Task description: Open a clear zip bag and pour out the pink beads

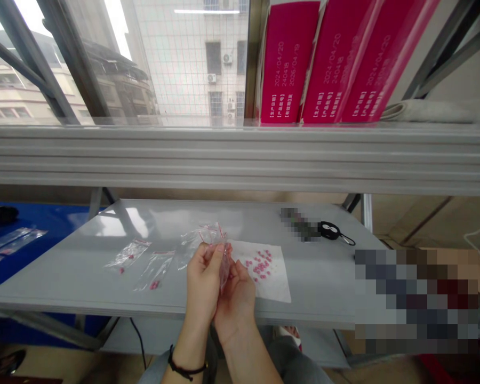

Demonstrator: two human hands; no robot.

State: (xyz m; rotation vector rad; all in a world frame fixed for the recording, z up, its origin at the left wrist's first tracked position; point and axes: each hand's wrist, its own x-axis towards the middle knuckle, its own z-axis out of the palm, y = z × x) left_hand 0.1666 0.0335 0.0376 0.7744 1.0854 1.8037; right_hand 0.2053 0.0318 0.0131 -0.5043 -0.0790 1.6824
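Observation:
My left hand point(205, 274) pinches a small clear zip bag point(224, 269) between thumb and fingers, holding it over the table. Against the bag's right side, my right hand point(237, 298) is turned palm up with its fingers curled in. Whatever lies in those fingers is too small and hidden to make out. Several pink beads point(262, 264) are spread on a white paper sheet point(278, 292) to the right. More clear zip bags point(188, 256) lie just behind my left hand. Further left are two zip bags, one point(160, 264) with pink beads near its lower end.
The grey table point(84, 288) stands under a shelf with a metal front edge point(224, 160). Pink boxes point(290, 64) stand on the shelf. A black key fob point(328, 230) lies at the back right. Blurred patches hide things on the right. A blue surface point(60, 216) is at left.

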